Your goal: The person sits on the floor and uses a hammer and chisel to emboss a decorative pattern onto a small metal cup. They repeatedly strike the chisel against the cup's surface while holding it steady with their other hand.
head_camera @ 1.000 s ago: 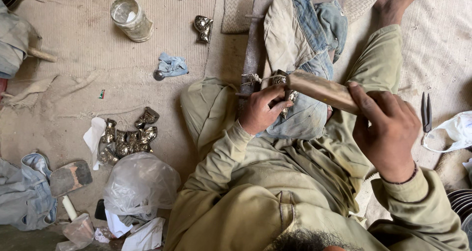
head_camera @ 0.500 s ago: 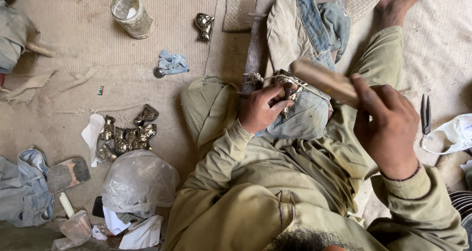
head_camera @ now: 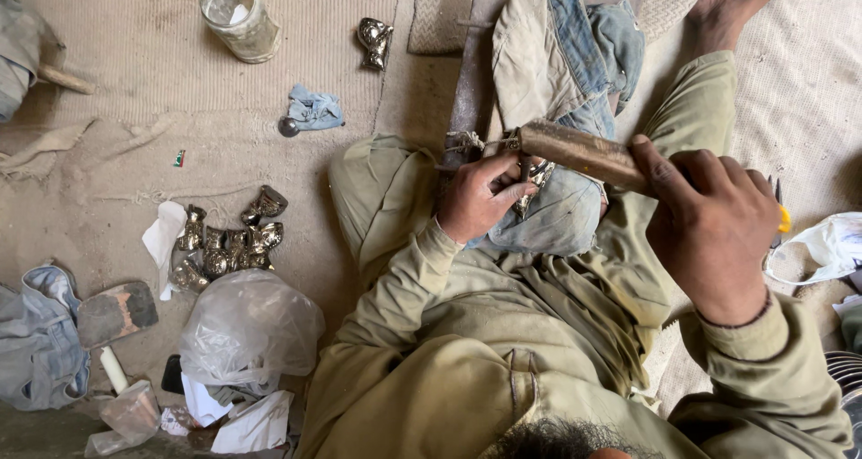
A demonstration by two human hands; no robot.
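I sit cross-legged on a woven mat in olive clothes. My right hand (head_camera: 714, 230) grips the brown wooden handle of a tool (head_camera: 579, 154) that slants up to the left. My left hand (head_camera: 480, 194) pinches a small shiny metal piece (head_camera: 537, 176) against a denim cloth (head_camera: 561, 216) over my knee, right under the tool's front end. A bit of string is tied near the tool's tip. A pile of several similar shiny metal pieces (head_camera: 229, 239) lies on the mat to my left.
A glass jar (head_camera: 235, 19), one lone metal piece (head_camera: 373, 39) and a small blue rag (head_camera: 312, 110) lie at the far side. A clear plastic bag (head_camera: 247, 329), white paper scraps and a wooden mallet (head_camera: 115, 320) sit near left. Pliers (head_camera: 779, 216) lie on the right.
The view has shifted slightly. My right hand has drawn the tool handle a little down and to the right, while my left hand stays on the metal piece.
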